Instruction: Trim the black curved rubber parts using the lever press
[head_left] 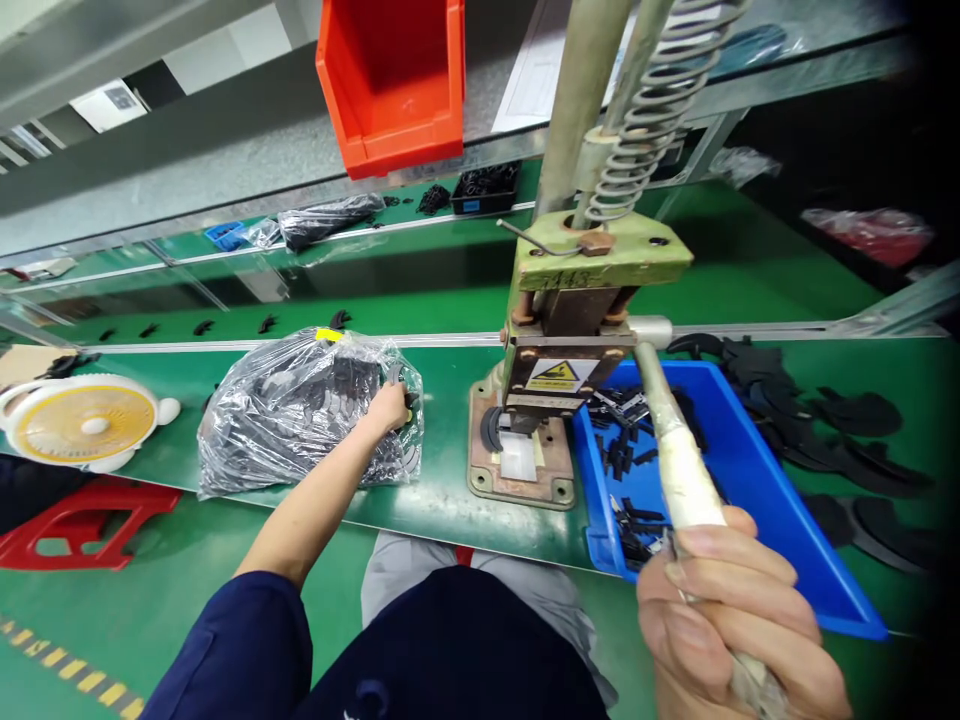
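Observation:
My right hand (731, 615) is wrapped round the pale lever handle (679, 470) of a green hand press (577, 330) standing on the green bench. My left hand (390, 405) reaches to the left into the mouth of a clear plastic bag (292, 410) full of black parts; its fingers are curled at the bag's opening and what they hold is hidden. A small black part (491, 428) sits at the press base. Right of the press lies a blue tray (757, 500) holding several small black pieces.
A red bin (397, 80) hangs above the conveyor at the back. Loose black curved parts (832, 415) lie to the right of the tray. A white and yellow fan (82, 420) rests at left, with a red stool (75, 525) below it.

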